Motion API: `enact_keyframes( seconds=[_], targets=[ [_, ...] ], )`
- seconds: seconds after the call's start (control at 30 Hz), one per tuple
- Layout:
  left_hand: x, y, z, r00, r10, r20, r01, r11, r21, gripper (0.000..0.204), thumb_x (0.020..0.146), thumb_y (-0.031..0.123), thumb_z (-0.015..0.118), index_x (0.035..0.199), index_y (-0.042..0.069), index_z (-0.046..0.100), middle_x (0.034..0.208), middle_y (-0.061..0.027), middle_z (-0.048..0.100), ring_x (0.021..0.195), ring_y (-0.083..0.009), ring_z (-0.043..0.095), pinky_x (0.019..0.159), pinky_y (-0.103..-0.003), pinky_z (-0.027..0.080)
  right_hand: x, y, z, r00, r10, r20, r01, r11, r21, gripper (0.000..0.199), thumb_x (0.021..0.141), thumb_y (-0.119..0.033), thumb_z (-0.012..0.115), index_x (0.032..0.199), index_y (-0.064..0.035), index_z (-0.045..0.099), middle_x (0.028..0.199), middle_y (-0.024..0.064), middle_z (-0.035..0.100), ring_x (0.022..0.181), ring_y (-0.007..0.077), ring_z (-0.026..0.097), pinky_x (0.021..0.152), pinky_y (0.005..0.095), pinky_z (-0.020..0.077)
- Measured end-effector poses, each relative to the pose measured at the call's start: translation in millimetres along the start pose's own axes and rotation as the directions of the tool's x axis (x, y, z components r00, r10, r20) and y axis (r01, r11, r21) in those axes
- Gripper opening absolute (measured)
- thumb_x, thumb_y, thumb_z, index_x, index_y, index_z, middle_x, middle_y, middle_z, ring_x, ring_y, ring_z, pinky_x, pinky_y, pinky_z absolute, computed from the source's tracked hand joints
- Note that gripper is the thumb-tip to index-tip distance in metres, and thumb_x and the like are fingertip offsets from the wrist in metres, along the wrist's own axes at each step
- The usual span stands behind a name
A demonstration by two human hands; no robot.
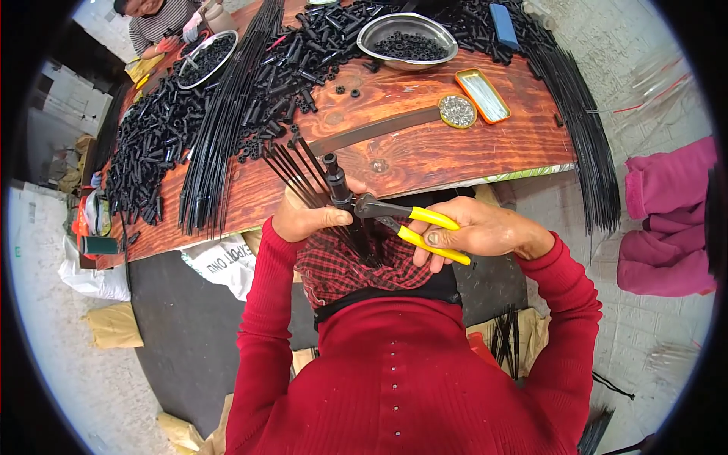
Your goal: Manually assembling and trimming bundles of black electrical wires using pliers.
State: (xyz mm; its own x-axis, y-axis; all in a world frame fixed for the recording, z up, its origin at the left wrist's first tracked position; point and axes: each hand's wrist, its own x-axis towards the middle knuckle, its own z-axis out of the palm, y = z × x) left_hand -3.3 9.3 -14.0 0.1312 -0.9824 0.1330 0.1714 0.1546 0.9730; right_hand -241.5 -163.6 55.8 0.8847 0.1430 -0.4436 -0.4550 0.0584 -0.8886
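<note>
My left hand [309, 218] is closed around a black tubular piece [335, 179], which stands nearly upright above my lap. Thin black rods [294, 173] fan out up and to the left from the same grip. In my right hand [489, 227] is a pair of pliers with yellow handles [434, 218]. The handles are slightly apart, and the dark jaws meet the side of the tubular piece just right of my left thumb. Whether the jaws grip a small part there cannot be made out. The lower end of the piece is dark against my checked apron [334, 274].
Across the wooden table [523, 136] lie heaps of black tubular parts [152, 144] and long rod bundles [216, 152]. A metal bowl [447, 54] of small black rings stands beyond. A round tin [458, 111] of metal bits and an orange-rimmed tin [485, 95] sit right. Far left, another person [159, 30] works.
</note>
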Motion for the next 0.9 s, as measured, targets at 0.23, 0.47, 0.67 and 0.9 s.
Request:
enact_keyframes(
  seconds=[0.23,0.47,0.67,0.9],
  targets=[
    [-1.2,-3.2,-4.1,0.999,-0.046,-0.003,0.046,0.999,-0.002,0.043,0.071,0.001,0.078,0.111,-0.004,0.064,0.107,-0.0121,0.068,0.097,-0.0179,0.064,0.089,-0.032,0.049,-1.3,-12.3,-2.2,1.0,0.005,-0.007,-0.005,0.998,-0.066,0.032,0.099,-0.022,0.05,0.119,0.0033,0.053,0.099,0.0145,0.067,0.08,0.0166,0.067,0.068,0.0279,0.0531],
    [0.7,4.1,-0.1,0.998,-0.067,-0.018,0.068,0.996,0.062,0.044,0.07,0.001,0.079,0.111,-0.004,0.064,0.104,-0.011,0.068,0.095,-0.0174,0.064,0.088,-0.031,0.049,-4.8,-26.4,-7.8,0.995,0.1,0.008,-0.099,0.99,-0.102,0.033,0.1,-0.027,0.048,0.116,0.0019,0.054,0.088,0.0095,0.066,0.071,0.0128,0.064,0.059,0.025,0.051],
    [3.1,-4.1,-0.7,1.0,-0.017,-0.014,0.016,0.998,-0.053,0.042,0.068,0.003,0.08,0.107,-0.003,0.065,0.109,-0.0152,0.067,0.097,-0.0208,0.065,0.089,-0.034,0.049,3.8,-2.5,-5.7,0.981,0.138,0.137,-0.16,0.974,0.164,0.035,0.1,-0.032,0.047,0.105,0.0011,0.055,0.072,0.0066,0.06,0.055,0.0116,0.057,0.048,0.0241,0.0471],
    [1.1,-6.6,-8.7,0.997,0.067,0.04,-0.063,0.992,-0.107,0.041,0.065,0.0,0.08,0.103,-0.002,0.066,0.109,-0.0246,0.065,0.088,-0.0282,0.068,0.076,-0.038,0.056,25.0,61.3,53.4,0.927,-0.231,0.297,-0.144,0.512,0.847,0.039,0.1,-0.038,0.045,0.106,0.0003,0.052,0.062,0.0041,0.046,0.043,0.0124,0.045,0.039,0.0269,0.0411]
  ],
)
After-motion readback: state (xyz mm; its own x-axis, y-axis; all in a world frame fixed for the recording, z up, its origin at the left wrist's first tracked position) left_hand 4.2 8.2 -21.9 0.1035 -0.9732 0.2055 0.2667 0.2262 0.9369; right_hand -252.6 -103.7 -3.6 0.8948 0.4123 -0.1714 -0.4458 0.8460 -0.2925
